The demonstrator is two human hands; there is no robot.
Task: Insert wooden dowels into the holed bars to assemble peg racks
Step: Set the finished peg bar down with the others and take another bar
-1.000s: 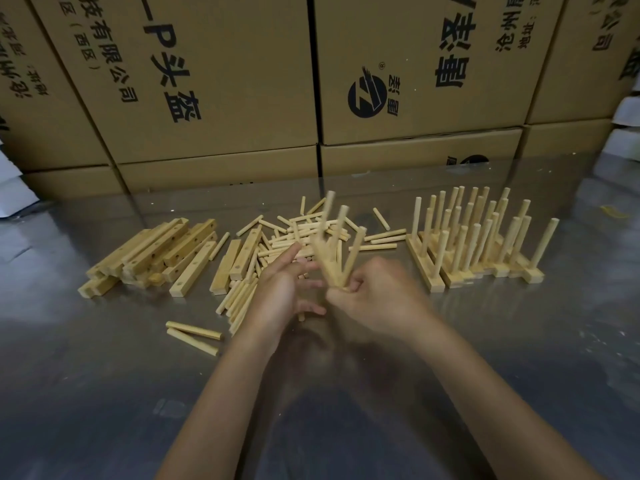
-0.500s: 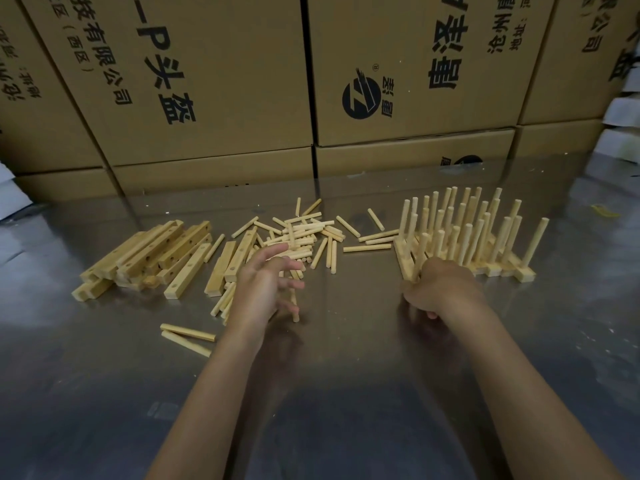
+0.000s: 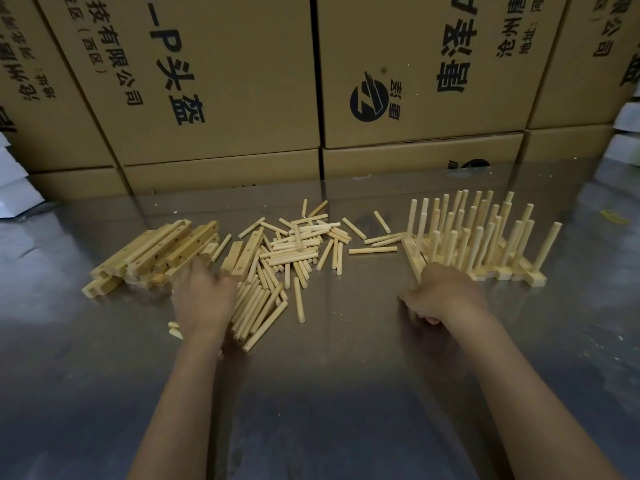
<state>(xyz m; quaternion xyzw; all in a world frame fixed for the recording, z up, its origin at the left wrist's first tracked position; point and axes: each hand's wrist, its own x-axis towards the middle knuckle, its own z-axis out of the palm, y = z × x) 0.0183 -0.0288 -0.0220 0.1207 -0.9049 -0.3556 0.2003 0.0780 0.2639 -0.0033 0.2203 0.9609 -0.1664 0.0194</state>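
Note:
A heap of holed wooden bars [image 3: 156,252] lies at the left, with two more bars [image 3: 244,254] beside it. Loose dowels [image 3: 298,244] are scattered in the middle of the table. Several finished peg racks [image 3: 485,244] stand at the right, dowels upright. My left hand [image 3: 204,299] reaches over the near end of the bar heap, its fingers blurred and stretched forward, with nothing seen in them. My right hand [image 3: 440,292] sits with its fingers curled at the near end of the leftmost rack and hides that end.
The work surface is a shiny metal table [image 3: 346,393]. Stacked cardboard boxes [image 3: 415,98] form a wall along its far edge. Two short dowels [image 3: 175,329] lie beside my left wrist. White packaging [image 3: 14,188] shows at the far left.
The rack both hands held up a second ago now stands with the finished racks at the right. My left hand has swung left from the dowels to the bar heap.

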